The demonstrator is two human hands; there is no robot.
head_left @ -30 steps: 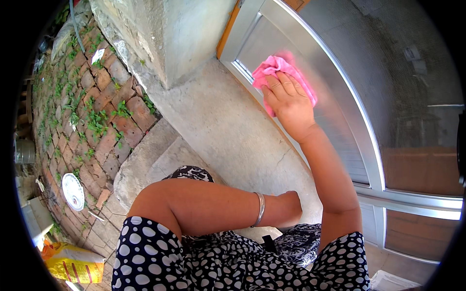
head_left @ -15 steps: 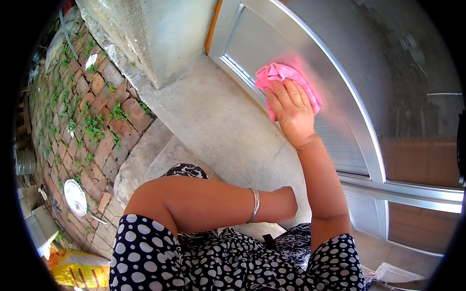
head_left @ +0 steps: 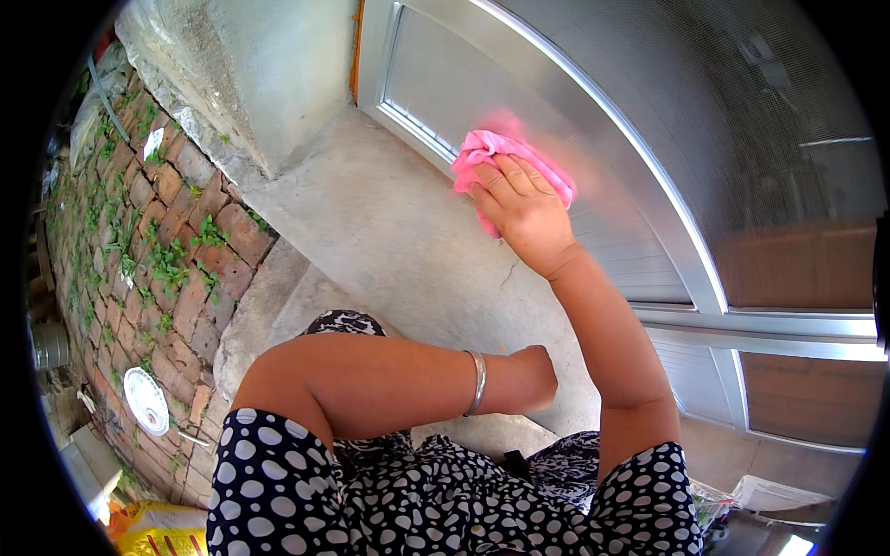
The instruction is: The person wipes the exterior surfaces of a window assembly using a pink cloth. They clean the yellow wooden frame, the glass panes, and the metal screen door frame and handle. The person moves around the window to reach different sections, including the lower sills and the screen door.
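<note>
My right hand (head_left: 527, 215) presses a bunched pink cloth (head_left: 496, 153) against the lower metal panel (head_left: 445, 74) of a silver-framed screen door (head_left: 640, 139). The fingers lie over the cloth and a pink reflection shows on the panel around it. Across my lap runs my left forearm, with a silver bangle at the wrist. My left hand (head_left: 530, 380) hangs bent downward over the concrete step (head_left: 371, 204); its fingers are hidden from view, and no object shows by it.
A concrete wall (head_left: 278, 74) meets the door frame at the far side. On the left, weedy brick paving (head_left: 185, 278) holds a white oval plate-like object (head_left: 146, 400) and a yellow bag (head_left: 162, 528). A second door panel (head_left: 797, 398) stands at the right.
My right hand and the cloth sit a little further left in the picture, and the view itself has shifted. The left arm keeps nearly the same pose.
</note>
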